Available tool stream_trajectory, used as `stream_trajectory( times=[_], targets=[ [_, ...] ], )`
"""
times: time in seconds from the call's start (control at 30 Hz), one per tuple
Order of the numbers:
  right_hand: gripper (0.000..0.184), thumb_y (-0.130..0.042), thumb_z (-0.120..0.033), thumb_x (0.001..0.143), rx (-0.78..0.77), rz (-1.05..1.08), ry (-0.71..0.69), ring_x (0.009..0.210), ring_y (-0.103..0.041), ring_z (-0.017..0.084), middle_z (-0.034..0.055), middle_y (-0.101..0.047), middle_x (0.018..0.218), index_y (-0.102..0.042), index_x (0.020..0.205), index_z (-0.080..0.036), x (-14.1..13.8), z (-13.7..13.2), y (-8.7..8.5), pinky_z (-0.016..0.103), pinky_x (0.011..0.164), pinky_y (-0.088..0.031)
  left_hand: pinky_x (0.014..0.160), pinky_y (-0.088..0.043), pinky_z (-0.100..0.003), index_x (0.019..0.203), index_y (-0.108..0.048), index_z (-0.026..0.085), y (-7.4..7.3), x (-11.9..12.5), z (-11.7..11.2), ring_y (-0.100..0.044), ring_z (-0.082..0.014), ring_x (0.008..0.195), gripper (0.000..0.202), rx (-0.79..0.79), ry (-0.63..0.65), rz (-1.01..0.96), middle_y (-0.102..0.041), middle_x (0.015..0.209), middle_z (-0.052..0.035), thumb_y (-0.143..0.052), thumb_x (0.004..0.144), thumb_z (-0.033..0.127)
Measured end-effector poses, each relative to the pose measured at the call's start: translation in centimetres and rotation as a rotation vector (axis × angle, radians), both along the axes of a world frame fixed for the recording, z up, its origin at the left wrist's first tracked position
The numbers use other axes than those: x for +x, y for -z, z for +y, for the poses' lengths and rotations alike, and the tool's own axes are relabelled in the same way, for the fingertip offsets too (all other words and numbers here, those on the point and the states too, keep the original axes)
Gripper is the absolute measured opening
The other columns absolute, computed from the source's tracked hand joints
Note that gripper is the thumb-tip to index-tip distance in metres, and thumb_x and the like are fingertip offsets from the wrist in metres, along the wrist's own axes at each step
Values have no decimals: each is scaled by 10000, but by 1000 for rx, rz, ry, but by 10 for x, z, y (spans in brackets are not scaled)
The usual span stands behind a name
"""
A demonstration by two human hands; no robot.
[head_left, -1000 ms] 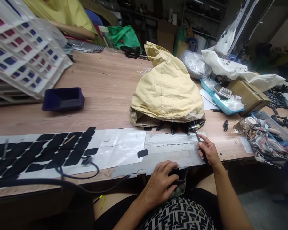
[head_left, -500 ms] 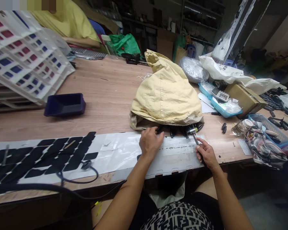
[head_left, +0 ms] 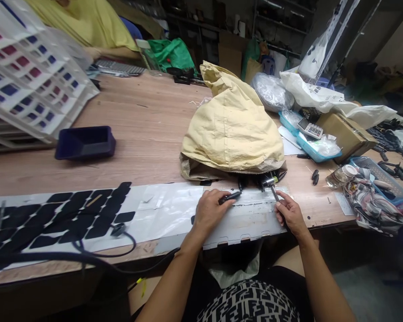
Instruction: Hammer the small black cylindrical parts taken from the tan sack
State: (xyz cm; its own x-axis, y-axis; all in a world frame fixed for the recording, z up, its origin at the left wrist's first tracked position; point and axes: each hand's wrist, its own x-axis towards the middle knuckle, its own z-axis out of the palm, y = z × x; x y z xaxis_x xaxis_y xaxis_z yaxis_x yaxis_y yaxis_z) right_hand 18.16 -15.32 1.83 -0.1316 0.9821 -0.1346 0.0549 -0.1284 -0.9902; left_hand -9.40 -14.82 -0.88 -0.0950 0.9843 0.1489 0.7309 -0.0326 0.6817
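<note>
While right fingers (head_left: 285, 207) grip a hammer (head_left: 274, 193), a black piece (head_left: 233, 197) juts rightward from pinched left fingers (head_left: 225, 206).

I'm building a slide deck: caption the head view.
Left hand holds a black piece, right hand a hammer, near a yellow sack.

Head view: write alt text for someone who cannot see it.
A person's left grip holds a slim black piece and the right grip a small hammer, over a grey board on a wooden table. Beyond it, black pieces lie at the mouth of a yellow sack.
</note>
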Motion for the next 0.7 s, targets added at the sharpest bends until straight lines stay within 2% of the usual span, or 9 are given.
stream_trajectory(
  times=[0.07,0.13,0.43,0.5,0.57,0.6,0.63,0.7],
  targets=[
    [544,-701,-406,833,-1,-1,1,391,-445,59,-70,-568,679,-572,1325,-214,0,0,-1,158,301,-350,872,-460,-356,994,-751,253,4,5,-5,-582,-240,947,204,-1,99,-44,-722,928,-15,-742,808,337],
    [548,-701,-408,832,1,-6,0,390,-443,58,-71,-568,679,-571,1328,-215,-1,0,-2,158,301,-349,876,-447,-375,993,-756,255,7,10,-7,-574,-245,943,200,-14,137,-30,-720,924,-16,-748,808,329],
    [547,-666,-412,875,55,-74,-21,411,-457,63,-48,-575,722,-576,1375,-212,0,-4,5,176,315,-363,869,-428,-381,988,-773,273,11,9,-5,-566,-245,947,191,-23,160,-22,-707,936,-13,-764,803,319],
    [509,-637,-392,904,110,-143,-43,427,-487,74,-32,-600,741,-588,1378,-215,-1,-7,5,195,343,-402,869,-429,-379,986,-779,276,12,9,-4,-562,-241,944,192,-16,163,-31,-704,935,-12,-767,800,323],
    [443,-612,-350,929,221,-251,-70,564,-624,126,18,-681,843,-625,1352,-219,-3,-11,3,252,481,-536,869,-429,-377,983,-786,280,13,9,-4,-558,-237,939,190,-7,168,-40,-699,931,-11,-768,799,324],
    [409,-600,-323,938,287,-309,-90,716,-695,170,49,-720,946,-644,1333,-223,-4,-13,1,303,622,-598,869,-429,-376,982,-789,281,13,9,-4,-556,-235,937,189,-4,169,-42,-695,927,-11,-769,799,322],
    [385,-589,-294,947,352,-360,-118,899,-721,213,73,-735,1068,-658,1320,-229,-6,-15,-1,360,787,-610,868,-429,-375,983,-791,284,13,9,-4,-555,-234,936,189,-1,169,-42,-690,921,-10,-769,798,319],
    [373,-564,-239,960,455,-438,-189,1172,-657,256,85,-703,1261,-662,1319,-241,-9,-19,-6,435,1023,-524,866,-430,-376,986,-795,292,13,10,-4,-556,-231,934,191,5,168,-41,-679,909,-8,-767,798,311]
  ],
)
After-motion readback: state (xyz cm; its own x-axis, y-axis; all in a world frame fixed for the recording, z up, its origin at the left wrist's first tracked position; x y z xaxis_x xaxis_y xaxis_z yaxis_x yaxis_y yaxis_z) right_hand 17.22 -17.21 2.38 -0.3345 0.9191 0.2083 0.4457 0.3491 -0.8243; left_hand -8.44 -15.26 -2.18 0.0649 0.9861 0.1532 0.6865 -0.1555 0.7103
